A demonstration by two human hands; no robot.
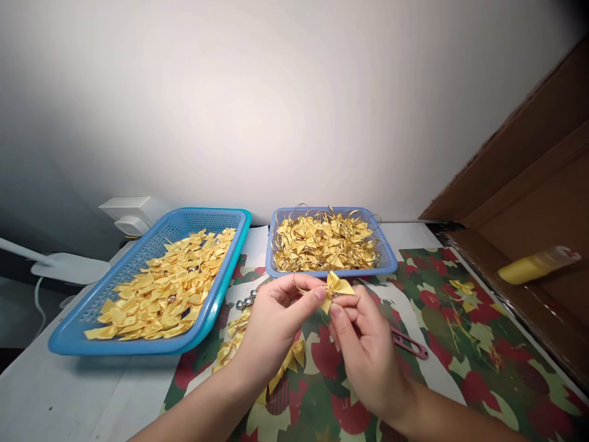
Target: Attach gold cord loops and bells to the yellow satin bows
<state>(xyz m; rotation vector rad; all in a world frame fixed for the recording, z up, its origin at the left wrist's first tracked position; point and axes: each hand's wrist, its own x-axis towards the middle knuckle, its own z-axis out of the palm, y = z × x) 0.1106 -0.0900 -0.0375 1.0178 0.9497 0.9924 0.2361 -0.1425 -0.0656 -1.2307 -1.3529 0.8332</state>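
A small yellow satin ribbon bow (339,286) is held up between my two hands above the table. My left hand (278,310) pinches its left side with thumb and forefinger, where a thin gold cord loops out. From the lower right, my right hand (368,344) pinches the bow's tail, the other fingers curled in. Several loose yellow bows (294,356) lie beneath my left wrist, partly hidden by it. Beside my right hand sits a pink-handled tool (411,345), its other end covered by the hand. Small shiny metal pieces (246,301) show left of my left hand.
A blue basket (64,334) of yellow bows stands at left, nested in a teal one. Behind my hands, a second blue basket (389,261) holds bows with gold cords. At right are thread scraps (476,344), a yellow-filled bottle (536,267) and a cardboard box (515,172).
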